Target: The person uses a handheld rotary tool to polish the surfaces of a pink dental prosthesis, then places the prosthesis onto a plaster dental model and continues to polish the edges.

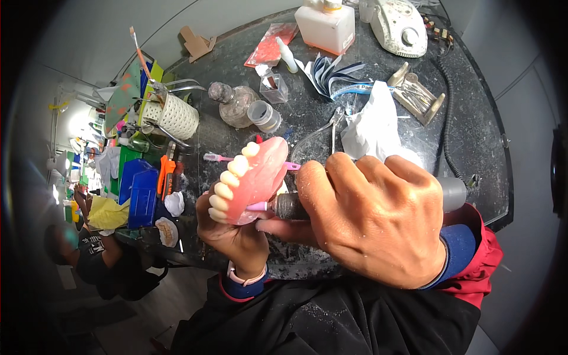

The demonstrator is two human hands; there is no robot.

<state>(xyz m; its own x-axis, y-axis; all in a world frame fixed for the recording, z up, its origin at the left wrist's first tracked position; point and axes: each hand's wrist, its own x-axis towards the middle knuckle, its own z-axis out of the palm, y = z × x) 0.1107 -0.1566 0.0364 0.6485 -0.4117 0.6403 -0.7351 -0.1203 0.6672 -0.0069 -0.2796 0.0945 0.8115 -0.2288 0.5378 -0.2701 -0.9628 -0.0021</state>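
Note:
A pink denture (263, 174) with a row of cream teeth is held up over the bench, its teeth toward the left. Behind and below it, my left hand (236, 236) is closed on it; most of those fingers are hidden by the denture. My right hand (370, 219) wraps round a dark rotary handpiece (289, 206), whose grey rear end (454, 194) sticks out past the knuckles. The handpiece's pink bit (258, 206) meets the denture's lower edge, touching it or very close. A pink toothbrush-like brush (216, 157) lies partly behind the denture.
Across the dusty dark bench (231, 44) stand a white bottle (326, 26), a control box (399, 28), a bur holder (417, 94), glass jars (236, 106) and a white basket (171, 118). A coiled cord (447, 118) runs down the right. Another person (97, 254) is at far left.

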